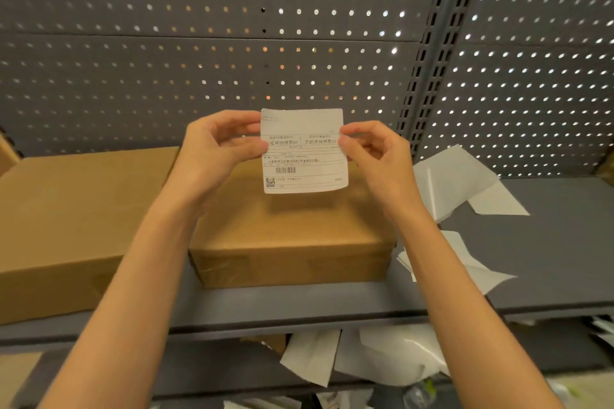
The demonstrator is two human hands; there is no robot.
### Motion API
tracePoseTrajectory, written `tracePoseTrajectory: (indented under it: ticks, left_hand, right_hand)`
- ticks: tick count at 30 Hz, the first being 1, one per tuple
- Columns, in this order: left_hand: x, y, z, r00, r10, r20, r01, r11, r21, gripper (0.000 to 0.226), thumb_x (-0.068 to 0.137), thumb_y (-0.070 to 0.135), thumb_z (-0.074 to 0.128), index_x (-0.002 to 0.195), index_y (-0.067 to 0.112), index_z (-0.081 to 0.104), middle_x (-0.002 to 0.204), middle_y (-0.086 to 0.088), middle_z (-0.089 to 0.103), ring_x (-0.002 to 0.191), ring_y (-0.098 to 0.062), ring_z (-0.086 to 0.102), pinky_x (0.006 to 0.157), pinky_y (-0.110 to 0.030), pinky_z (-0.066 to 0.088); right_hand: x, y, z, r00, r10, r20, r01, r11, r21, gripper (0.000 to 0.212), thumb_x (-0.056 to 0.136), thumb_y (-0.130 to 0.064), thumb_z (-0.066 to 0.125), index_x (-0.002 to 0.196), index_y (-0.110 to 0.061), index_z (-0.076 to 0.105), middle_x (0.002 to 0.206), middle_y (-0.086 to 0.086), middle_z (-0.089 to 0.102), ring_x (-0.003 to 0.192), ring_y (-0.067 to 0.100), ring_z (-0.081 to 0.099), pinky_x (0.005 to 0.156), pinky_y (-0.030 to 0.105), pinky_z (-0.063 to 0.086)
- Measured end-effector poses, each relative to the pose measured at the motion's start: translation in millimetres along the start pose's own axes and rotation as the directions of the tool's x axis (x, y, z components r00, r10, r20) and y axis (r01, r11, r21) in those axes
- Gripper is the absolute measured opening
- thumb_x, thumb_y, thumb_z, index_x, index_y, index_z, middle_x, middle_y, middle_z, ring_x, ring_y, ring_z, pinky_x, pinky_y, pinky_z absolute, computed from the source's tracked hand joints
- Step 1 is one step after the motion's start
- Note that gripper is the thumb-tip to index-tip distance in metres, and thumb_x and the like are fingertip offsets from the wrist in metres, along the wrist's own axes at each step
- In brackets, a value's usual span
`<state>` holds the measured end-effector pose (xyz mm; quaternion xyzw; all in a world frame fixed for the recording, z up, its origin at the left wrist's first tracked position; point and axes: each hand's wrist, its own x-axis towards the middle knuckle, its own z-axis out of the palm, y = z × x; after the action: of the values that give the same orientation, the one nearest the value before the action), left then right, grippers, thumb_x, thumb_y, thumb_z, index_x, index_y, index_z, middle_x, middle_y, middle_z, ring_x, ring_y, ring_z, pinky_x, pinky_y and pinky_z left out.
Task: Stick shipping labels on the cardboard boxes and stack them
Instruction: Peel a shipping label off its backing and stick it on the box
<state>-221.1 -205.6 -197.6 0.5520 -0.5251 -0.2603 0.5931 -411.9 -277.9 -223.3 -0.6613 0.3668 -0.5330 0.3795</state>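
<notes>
A white shipping label (304, 156) with printed text, a barcode and a QR code hangs upright in the air above a small cardboard box (292, 236) on the grey shelf. My left hand (219, 146) pinches the label's left edge and my right hand (368, 149) pinches its right edge. The box's top is plain brown with no label on it. A larger flat cardboard box (76, 209) lies on the shelf to the left, beside the small one.
Peeled white backing sheets (458, 183) lie on the grey shelf (548, 242) to the right of the small box. More white paper scraps (365, 355) lie on the lower shelf. A grey pegboard wall (232, 43) closes the back.
</notes>
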Motion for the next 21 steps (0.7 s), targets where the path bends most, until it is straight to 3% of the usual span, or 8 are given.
tracePoseTrajectory:
  ticks: [4, 10, 14, 18, 21]
  left_hand:
    - [4.0, -13.2, -1.0, 0.999, -0.049, -0.002, 0.049, 0.998, 0.033, 0.036, 0.078, -0.009, 0.066, 0.111, 0.006, 0.065, 0.101, -0.005, 0.070, 0.087, -0.011, 0.069, 0.082, -0.024, 0.054]
    - [10.7, -26.9, 1.8, 0.995, -0.099, 0.016, 0.098, 0.993, 0.068, 0.030, 0.081, -0.008, 0.064, 0.107, 0.006, 0.064, 0.093, 0.002, 0.068, 0.074, 0.003, 0.066, 0.070, -0.010, 0.050]
    - [13.2, -37.7, 0.5, 0.987, -0.156, 0.034, 0.152, 0.985, 0.084, 0.032, 0.081, -0.003, 0.065, 0.112, 0.007, 0.066, 0.103, -0.005, 0.071, 0.097, -0.015, 0.067, 0.091, -0.028, 0.051]
    - [14.6, -43.2, 0.7, 0.983, -0.178, 0.039, 0.175, 0.982, 0.065, 0.030, 0.083, -0.005, 0.063, 0.108, 0.011, 0.066, 0.097, 0.000, 0.071, 0.084, -0.001, 0.068, 0.075, -0.012, 0.052]
    - [16.3, -47.6, -0.8, 0.979, -0.198, 0.054, 0.195, 0.979, 0.055, 0.031, 0.083, -0.004, 0.063, 0.111, 0.009, 0.066, 0.100, -0.001, 0.071, 0.091, -0.009, 0.068, 0.078, -0.015, 0.053]
  right_hand:
    - [-0.1, 12.9, 4.1, 1.000, 0.014, 0.005, -0.013, 0.999, -0.043, 0.013, 0.088, -0.010, 0.062, 0.094, -0.019, 0.068, 0.085, -0.004, 0.068, 0.080, 0.008, 0.060, 0.076, 0.021, 0.049]
    - [4.1, 27.2, 10.9, 1.000, 0.031, 0.005, -0.030, 0.992, -0.121, 0.014, 0.087, -0.012, 0.063, 0.097, -0.016, 0.071, 0.083, -0.013, 0.065, 0.074, -0.001, 0.055, 0.070, 0.010, 0.042]
    - [5.1, 32.2, 12.2, 0.999, 0.049, 0.018, -0.044, 0.980, -0.193, 0.015, 0.086, -0.014, 0.063, 0.099, -0.013, 0.073, 0.079, -0.014, 0.063, 0.072, -0.002, 0.054, 0.066, 0.004, 0.039]
    - [5.4, 35.5, 15.7, 0.998, 0.053, 0.033, -0.044, 0.970, -0.241, 0.016, 0.087, -0.016, 0.063, 0.100, -0.013, 0.073, 0.082, -0.007, 0.065, 0.072, -0.002, 0.054, 0.064, 0.002, 0.039]
    - [5.3, 37.9, 17.5, 0.998, 0.061, 0.029, -0.052, 0.964, -0.261, 0.016, 0.087, -0.016, 0.063, 0.100, -0.014, 0.073, 0.085, -0.005, 0.067, 0.073, -0.001, 0.054, 0.063, 0.002, 0.040]
